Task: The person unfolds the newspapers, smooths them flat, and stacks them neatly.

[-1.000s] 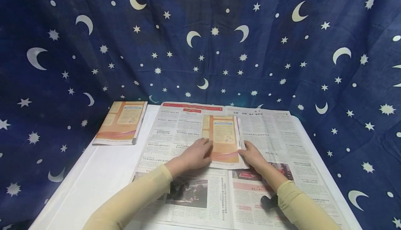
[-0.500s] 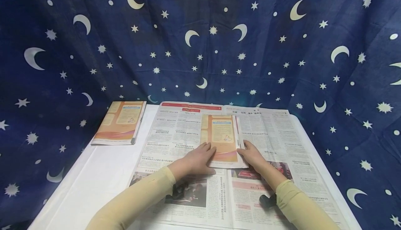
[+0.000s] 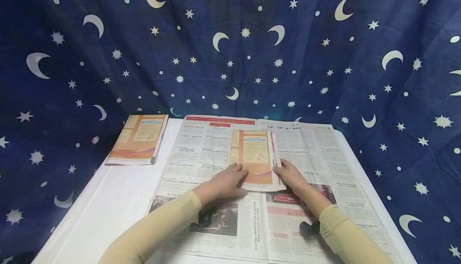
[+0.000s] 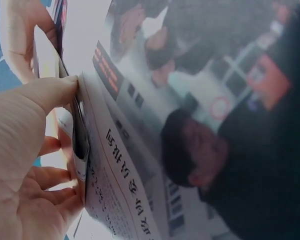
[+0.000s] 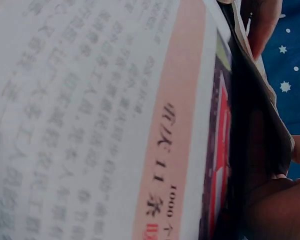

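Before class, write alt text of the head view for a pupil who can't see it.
A person's right grip pinches a folded orange paper, left grip touching it, over newspaper on a white table; a second folded paper lies left.

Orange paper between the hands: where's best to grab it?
Probably pinch the right edge of the orange paper, coming from the right like the right hand: layers poke out there past the orange front, so one squeeze might catch them all.

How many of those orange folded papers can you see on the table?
2. One orange paper lies at the far left of the white table; the other is over the open newspaper, between left hand and right hand. More could be hidden underneath.
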Demonstrator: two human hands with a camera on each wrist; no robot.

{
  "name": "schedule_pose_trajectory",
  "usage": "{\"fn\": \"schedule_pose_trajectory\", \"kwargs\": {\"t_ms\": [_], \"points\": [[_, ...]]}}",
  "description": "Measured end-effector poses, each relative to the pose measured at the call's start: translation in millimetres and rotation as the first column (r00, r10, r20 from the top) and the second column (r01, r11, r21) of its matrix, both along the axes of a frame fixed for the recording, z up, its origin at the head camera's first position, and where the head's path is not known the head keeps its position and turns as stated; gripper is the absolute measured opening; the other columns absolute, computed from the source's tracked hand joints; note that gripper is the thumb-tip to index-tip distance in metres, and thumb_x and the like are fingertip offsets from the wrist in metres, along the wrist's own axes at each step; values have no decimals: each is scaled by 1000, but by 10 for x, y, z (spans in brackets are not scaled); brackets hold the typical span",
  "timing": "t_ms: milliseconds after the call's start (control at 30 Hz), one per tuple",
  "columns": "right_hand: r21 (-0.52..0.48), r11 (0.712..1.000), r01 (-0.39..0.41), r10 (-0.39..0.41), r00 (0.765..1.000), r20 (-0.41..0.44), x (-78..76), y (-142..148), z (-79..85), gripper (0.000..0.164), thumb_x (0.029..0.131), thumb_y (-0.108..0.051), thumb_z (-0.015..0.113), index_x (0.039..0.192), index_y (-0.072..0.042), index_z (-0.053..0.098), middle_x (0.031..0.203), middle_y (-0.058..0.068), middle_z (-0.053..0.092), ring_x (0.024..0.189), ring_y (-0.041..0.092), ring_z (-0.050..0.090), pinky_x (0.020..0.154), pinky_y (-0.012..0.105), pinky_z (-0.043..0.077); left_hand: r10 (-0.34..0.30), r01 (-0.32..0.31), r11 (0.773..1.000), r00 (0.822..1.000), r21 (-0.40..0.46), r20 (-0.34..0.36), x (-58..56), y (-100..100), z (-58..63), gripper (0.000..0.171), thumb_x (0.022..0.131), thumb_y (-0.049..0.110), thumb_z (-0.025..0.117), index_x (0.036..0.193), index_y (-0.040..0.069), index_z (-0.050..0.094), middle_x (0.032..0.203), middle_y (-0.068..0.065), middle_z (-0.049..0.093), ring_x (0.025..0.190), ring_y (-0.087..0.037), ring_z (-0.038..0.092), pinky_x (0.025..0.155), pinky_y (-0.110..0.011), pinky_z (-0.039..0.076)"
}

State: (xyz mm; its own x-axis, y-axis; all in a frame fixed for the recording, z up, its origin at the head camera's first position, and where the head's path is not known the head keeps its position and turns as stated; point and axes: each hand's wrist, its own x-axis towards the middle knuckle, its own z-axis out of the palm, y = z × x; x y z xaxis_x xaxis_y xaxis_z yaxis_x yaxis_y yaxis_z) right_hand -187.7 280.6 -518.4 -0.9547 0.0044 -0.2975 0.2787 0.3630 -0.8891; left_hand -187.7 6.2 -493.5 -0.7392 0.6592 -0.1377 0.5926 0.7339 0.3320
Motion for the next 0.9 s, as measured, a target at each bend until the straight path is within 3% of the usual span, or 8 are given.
{"fn": "schedule_pose_trajectory", "kwargs": {"t_ms": [167, 300, 433, 633, 767, 833, 900], "points": [[-76, 997, -10, 11, 1000, 21, 58, 75, 75, 64, 109, -37, 44, 158, 1, 27, 128, 19, 64, 101, 24, 69, 87, 37, 58, -11, 11, 999, 1000, 33, -4, -7, -10, -5, 71, 95, 47, 65, 154, 13, 48, 161, -16, 38, 151, -34, 30, 122, -45, 27], [-139, 990, -18, 22, 999, 30, 102, 127, 113, 62, 107, -22, 45, 160, 0, 22, 136, 23, 58, 104, 26, 69, 87, 38, 59, -6, 7, 998, 1000, 57, -23, -28, -25, -18, 65, 99, 45, 55, 155, 13, 47, 159, -14, 41, 149, -33, 33, 122, -45, 27], [-140, 990, -26, 28, 999, 16, 129, 142, 124, 70, 100, -10, 50, 161, 0, 18, 133, 24, 61, 101, 28, 71, 83, 38, 60, 5, -1, 993, 999, 117, -34, -57, -36, -46, 60, 100, 36, 50, 155, 11, 46, 153, -11, 51, 144, -29, 43, 120, -42, 32], [-110, 993, -51, 52, 999, 3, 154, 122, 122, 76, 97, -7, 53, 161, 1, 14, 127, 24, 65, 94, 29, 72, 81, 36, 59, 71, -82, 967, 996, 242, 57, -78, -84, -44, 64, 99, 20, 48, 161, 12, 34, 152, -7, 53, 141, -23, 48, 117, -39, 37], [-99, 994, -41, 41, 999, 1, 148, 115, 91, 74, 98, -6, 53, 161, 1, 15, 129, 24, 63, 93, 28, 72, 80, 37, 60, 158, -197, 922, 977, 333, 142, -71, -155, 22, 65, 100, 15, 48, 162, 16, 32, 153, -7, 51, 141, -24, 47, 116, -42, 39], [-88, 995, -37, 37, 999, -3, 143, 114, 79, 73, 99, -5, 52, 161, 1, 15, 130, 24, 63, 94, 27, 72, 80, 36, 60, 196, -260, 881, 961, 396, 195, -67, -201, 56, 65, 99, 14, 48, 162, 19, 33, 154, -5, 51, 140, -24, 48, 114, -43, 41], [-74, 997, -26, 26, 1000, -3, 140, 110, 77, 72, 100, -6, 52, 161, 1, 16, 129, 24, 63, 93, 27, 72, 79, 35, 59, 229, -325, 822, 940, 468, 251, -74, -251, 83, 62, 100, 14, 48, 160, 19, 35, 152, -7, 52, 136, -25, 53, 110, -43, 46]]}}
